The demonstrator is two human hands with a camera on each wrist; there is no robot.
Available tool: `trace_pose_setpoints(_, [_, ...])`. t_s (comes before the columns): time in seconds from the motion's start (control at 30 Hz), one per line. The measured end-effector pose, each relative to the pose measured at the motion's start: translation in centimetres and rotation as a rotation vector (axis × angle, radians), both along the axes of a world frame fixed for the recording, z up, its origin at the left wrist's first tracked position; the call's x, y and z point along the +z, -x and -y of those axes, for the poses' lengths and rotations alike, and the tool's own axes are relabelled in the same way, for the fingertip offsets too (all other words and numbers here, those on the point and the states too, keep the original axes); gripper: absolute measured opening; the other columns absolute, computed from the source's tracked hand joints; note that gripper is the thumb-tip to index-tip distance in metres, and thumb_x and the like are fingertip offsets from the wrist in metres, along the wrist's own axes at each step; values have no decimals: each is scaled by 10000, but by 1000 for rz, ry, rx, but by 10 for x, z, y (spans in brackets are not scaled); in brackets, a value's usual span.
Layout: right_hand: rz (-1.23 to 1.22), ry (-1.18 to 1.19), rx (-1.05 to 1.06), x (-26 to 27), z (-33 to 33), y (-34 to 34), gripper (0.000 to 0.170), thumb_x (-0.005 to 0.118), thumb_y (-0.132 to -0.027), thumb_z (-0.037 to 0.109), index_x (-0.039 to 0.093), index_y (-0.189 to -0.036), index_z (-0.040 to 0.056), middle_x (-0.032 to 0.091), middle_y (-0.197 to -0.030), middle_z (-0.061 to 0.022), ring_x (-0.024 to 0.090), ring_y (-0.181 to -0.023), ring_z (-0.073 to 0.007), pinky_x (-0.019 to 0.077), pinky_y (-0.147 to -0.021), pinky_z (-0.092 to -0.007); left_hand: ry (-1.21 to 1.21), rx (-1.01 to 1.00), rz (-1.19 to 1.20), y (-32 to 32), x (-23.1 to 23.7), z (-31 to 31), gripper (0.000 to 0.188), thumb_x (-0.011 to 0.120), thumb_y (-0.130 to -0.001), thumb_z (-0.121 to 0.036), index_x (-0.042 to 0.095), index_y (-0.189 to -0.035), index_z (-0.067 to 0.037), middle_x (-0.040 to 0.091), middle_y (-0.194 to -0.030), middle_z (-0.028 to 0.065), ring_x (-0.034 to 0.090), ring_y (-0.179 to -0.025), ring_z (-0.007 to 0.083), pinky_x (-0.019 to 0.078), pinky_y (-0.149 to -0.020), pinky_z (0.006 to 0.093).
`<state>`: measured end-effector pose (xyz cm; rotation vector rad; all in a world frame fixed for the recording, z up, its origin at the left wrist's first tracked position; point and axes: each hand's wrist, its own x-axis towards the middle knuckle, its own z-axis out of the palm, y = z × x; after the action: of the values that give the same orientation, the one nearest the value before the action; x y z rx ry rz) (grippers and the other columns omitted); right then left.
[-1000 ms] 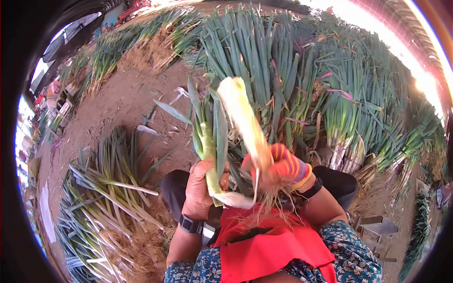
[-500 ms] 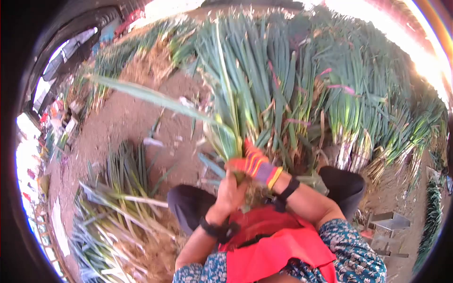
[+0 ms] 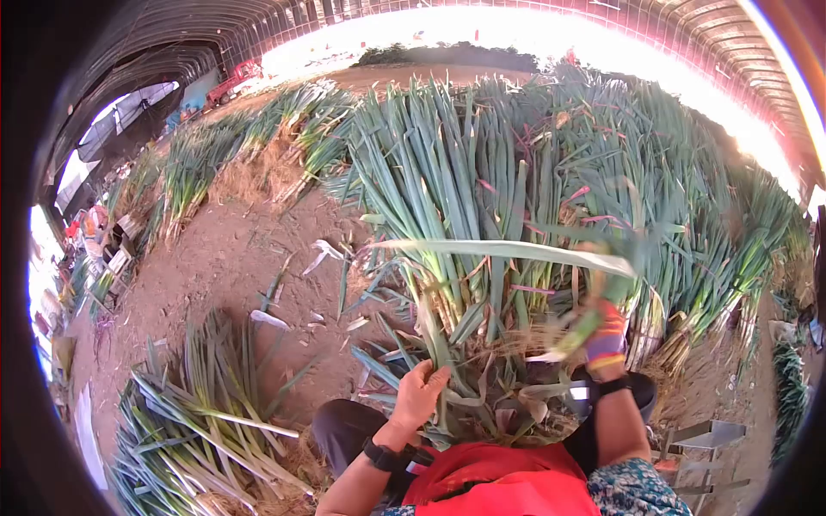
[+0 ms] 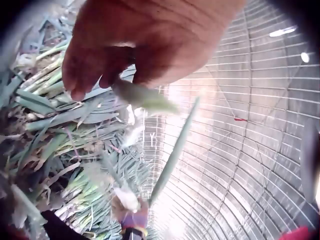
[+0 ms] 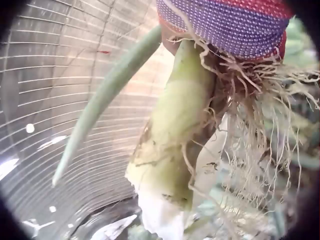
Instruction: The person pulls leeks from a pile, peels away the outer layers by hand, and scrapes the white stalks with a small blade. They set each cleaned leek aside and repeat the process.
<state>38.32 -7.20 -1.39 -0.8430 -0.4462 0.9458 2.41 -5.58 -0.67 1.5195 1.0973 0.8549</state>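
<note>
In the head view my bare left hand point(image 3: 422, 394) is in front of my lap, fingers bent. It pinches a green leek leaf point(image 4: 145, 97), whose blurred end sticks out past the thumb in the left wrist view. My right hand point(image 3: 607, 334), in a striped knit glove, is off to the right and grips a leek point(image 5: 182, 115). The stalk's torn white end points down in the right wrist view, and stringy roots point(image 5: 255, 135) hang beside it. A long pale leaf point(image 3: 508, 249) stretches leftward from the held leek.
Leek bundles point(image 3: 430, 189) stand close ahead, more point(image 3: 680, 224) to the right, some tied with pink ribbon. Loose leeks point(image 3: 215, 413) lie at the left. Stripped leaves point(image 3: 465, 387) litter the ground between my knees. A metal stand point(image 3: 710, 434) is at my right.
Both hands met at the leek's leaves half a second ago; now they are apart. The right hand has swung right with the leek, while the left stays near the middle with a leaf.
</note>
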Motion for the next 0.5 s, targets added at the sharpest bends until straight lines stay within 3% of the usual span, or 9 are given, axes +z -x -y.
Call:
trace_pose_setpoints(0.03, [-148, 104, -244, 4, 20, -24, 151, 570, -880, 231, 522, -895, 89, 524, -723, -39, 537, -637, -166, 474, -563, -303, 205, -36, 80, -1, -18, -9, 275, 568, -896, -257, 579, -926, 16, 577, -770, 27, 495, -659, 94, 419, -633, 249])
trace_pose_setpoints(0.07, [96, 65, -253, -55, 42, -98, 162, 599, -852, 249, 522, -897, 114, 528, -737, -31, 536, -635, -170, 466, -558, -319, 341, -3, 270, -6, -35, -14, 286, 557, -905, -296, 594, -884, -13, 551, -749, -8, 454, -639, 64, 386, -592, 225])
trace_pose_setpoints(0.1, [769, 146, -518, -142, 73, -200, 181, 611, -842, 263, 533, -928, 125, 533, -780, -25, 533, -677, -170, 466, -586, -346, 337, -13, 278, -8, -38, -18, 286, 557, -905, -296, 594, -884, -13, 551, -749, -8, 454, -639, 64, 386, -592, 225])
trace_pose_setpoints(0.17, [-212, 181, -388, -86, 132, -191, 298, 626, -808, 206, 534, -1073, 106, 570, -966, -64, 552, -873, -201, 473, -722, -342, 357, -73, 142, -17, -43, -27, 336, 555, -904, -320, 587, -898, 15, 555, -754, 5, 465, -652, 78, 402, -608, 233])
trace_pose_setpoints(0.23, [1310, 876, -566, -154, 201, -251, 426, 624, -784, 210, 519, -1178, 86, 558, -1129, -107, 527, -1034, -241, 454, -835, -369, 371, -111, 56, -30, -56, -37, 397, 567, -896, -336, 554, -998, 47, 574, -833, 33, 475, -667, 94, 419, -643, 249])
trace_pose_setpoints(0.3, [1468, 1060, -517, -177, 244, -257, 410, 608, -789, 200, 527, -1174, 83, 561, -1132, -116, 536, -1026, -252, 455, -839, -384, 28, -79, -32, -47, -100, -47, 454, 579, -888, -332, 505, -1107, 60, 583, -914, 56, 524, -715, 103, 439, -666, 255])
trace_pose_setpoints(0.37, [1755, 1433, -379, -178, 258, -271, 382, 575, -798, 180, 543, -1165, 78, 566, -1138, -135, 553, -1011, -273, 459, -847, -413, 130, -69, -15, -56, -53, -41, 472, 584, -886, -308, 479, -1171, 53, 592, -972, 70, 569, -767, 112, 448, -665, 248])
trace_pose_setpoints(0.43, [1761, 1489, -304, -180, 230, -299, 379, 582, -788, 179, 548, -1151, 73, 566, -1135, -140, 548, -1023, -277, 453, -859, -399, 453, -191, 208, -66, -54, -48, 439, 585, -885, -279, 496, -1164, 47, 603, -969, 72, 597, -813, 124, 461, -675, 246])
trace_pose_setpoints(0.5, [1734, 1601, -160, -192, 192, -335, 375, 596, -769, 179, 559, -1124, 65, 566, -1128, -151, 539, -1046, -287, 442, -883, -371, 478, -215, 233, -74, -36, -47, 457, 583, -875, -262, 496, -1144, 97, 618, -893, 85, 576, -753, 100, 449, -657, 242])
